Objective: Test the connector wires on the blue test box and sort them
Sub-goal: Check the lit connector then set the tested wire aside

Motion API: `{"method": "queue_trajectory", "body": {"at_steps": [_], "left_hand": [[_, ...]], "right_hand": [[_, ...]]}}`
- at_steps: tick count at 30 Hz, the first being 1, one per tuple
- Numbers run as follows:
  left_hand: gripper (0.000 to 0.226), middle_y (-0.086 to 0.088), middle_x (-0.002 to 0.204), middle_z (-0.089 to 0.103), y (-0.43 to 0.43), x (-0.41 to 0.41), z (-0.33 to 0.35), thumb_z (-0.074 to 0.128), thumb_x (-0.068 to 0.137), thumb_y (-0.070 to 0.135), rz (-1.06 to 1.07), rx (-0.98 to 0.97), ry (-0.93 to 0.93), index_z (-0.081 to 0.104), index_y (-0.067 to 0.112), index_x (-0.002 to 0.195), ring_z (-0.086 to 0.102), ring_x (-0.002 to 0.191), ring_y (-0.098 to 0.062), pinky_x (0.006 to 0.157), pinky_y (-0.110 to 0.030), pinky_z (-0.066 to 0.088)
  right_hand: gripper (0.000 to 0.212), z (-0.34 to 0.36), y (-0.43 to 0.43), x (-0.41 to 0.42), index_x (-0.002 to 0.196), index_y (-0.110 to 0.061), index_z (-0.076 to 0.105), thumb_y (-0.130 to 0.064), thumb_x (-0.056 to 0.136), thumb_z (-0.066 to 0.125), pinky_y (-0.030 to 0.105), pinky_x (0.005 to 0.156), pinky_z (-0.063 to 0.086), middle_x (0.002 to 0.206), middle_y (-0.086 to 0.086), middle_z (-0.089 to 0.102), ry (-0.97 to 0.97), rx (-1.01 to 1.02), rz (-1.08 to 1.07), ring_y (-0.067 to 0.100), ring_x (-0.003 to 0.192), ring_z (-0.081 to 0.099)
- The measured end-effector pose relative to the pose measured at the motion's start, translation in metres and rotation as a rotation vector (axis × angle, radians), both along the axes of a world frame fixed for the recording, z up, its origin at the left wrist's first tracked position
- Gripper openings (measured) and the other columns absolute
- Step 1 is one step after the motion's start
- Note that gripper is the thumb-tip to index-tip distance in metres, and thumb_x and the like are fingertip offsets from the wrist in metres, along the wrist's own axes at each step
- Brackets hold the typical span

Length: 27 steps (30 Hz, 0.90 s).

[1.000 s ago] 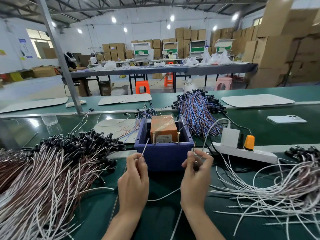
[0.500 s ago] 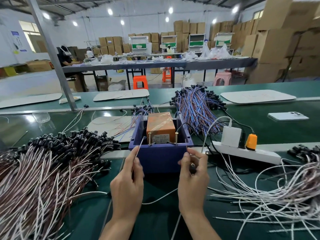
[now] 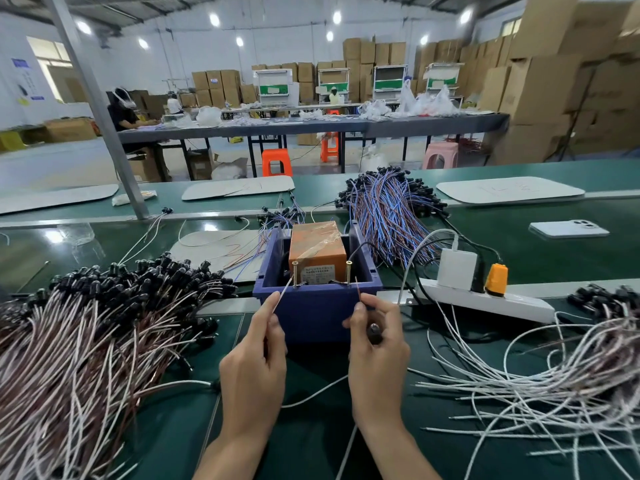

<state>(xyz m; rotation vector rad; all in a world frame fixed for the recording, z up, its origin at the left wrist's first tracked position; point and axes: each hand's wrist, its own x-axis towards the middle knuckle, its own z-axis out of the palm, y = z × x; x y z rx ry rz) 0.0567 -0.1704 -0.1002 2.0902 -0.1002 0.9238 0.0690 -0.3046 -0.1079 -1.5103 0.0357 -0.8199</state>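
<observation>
The blue test box (image 3: 317, 315) stands in the middle of the green bench, holding an orange unit (image 3: 317, 247) and two brass screw posts (image 3: 295, 273) (image 3: 348, 271). My left hand (image 3: 256, 362) pinches the white end of a connector wire (image 3: 284, 292), its tip touching the left post. My right hand (image 3: 377, 348) pinches the brown wire end (image 3: 357, 287) just right of the right post and holds the wire's black connector against its palm. The rest of the wire hangs down between my wrists.
A big heap of brown-white wires with black connectors (image 3: 97, 323) lies left. A loose pile of white wires (image 3: 554, 375) spreads right. Blue-brown wires (image 3: 388, 209) lie behind the box. A white power strip (image 3: 485, 299) and a phone (image 3: 568, 228) sit right.
Both hands have risen toward the box's posts; the left wire tip now meets the left post and the right tip has come up beside the right post.
</observation>
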Motion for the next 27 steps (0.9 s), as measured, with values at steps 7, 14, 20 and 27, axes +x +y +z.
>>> {"method": "queue_trajectory", "body": {"at_steps": [7, 14, 20, 27], "left_hand": [[0.042, 0.010, 0.060, 0.055, 0.0012, 0.0007, -0.0012, 0.040, 0.099, 0.035, 0.003, 0.002, 0.002, 0.063, 0.024, 0.133, 0.043, 0.046, -0.007, 0.050, -0.026, 0.040], [0.038, 0.015, 0.054, 0.044, 0.0013, 0.0014, -0.0009, 0.040, 0.102, 0.035, -0.006, 0.011, -0.008, 0.063, 0.025, 0.131, 0.044, 0.047, -0.005, 0.049, -0.015, 0.033], [0.039, 0.015, 0.054, 0.043, 0.0016, 0.0024, -0.0020, 0.040, 0.099, 0.034, -0.007, -0.016, -0.009, 0.064, 0.024, 0.129, 0.042, 0.046, -0.006, 0.049, -0.025, 0.036], [0.040, 0.007, 0.058, 0.052, 0.0025, 0.0030, -0.0033, 0.040, 0.100, 0.035, -0.007, -0.055, 0.005, 0.063, 0.022, 0.129, 0.038, 0.043, -0.007, 0.047, -0.032, 0.041]], "right_hand": [[0.013, 0.0008, 0.0004, -0.0022, 0.102, -0.044, 0.060, -0.031, 0.100, 0.058, 0.007, 0.065, 0.044, 0.082, -0.014, 0.071, -0.011, -0.015, 0.021, 0.004, 0.077, 0.069], [0.012, 0.0009, 0.0000, -0.0014, 0.104, -0.046, 0.058, -0.035, 0.100, 0.057, 0.007, 0.063, 0.044, 0.081, -0.016, 0.071, -0.020, -0.041, 0.030, 0.006, 0.075, 0.068], [0.015, 0.0008, 0.0009, -0.0006, 0.104, -0.046, 0.058, -0.032, 0.100, 0.059, 0.007, 0.064, 0.044, 0.080, -0.016, 0.071, -0.023, -0.036, 0.031, 0.006, 0.075, 0.070], [0.019, -0.0011, 0.0001, -0.0010, 0.103, -0.044, 0.059, -0.026, 0.101, 0.060, 0.007, 0.065, 0.044, 0.080, -0.012, 0.071, -0.020, -0.012, 0.034, 0.007, 0.077, 0.069]]}}
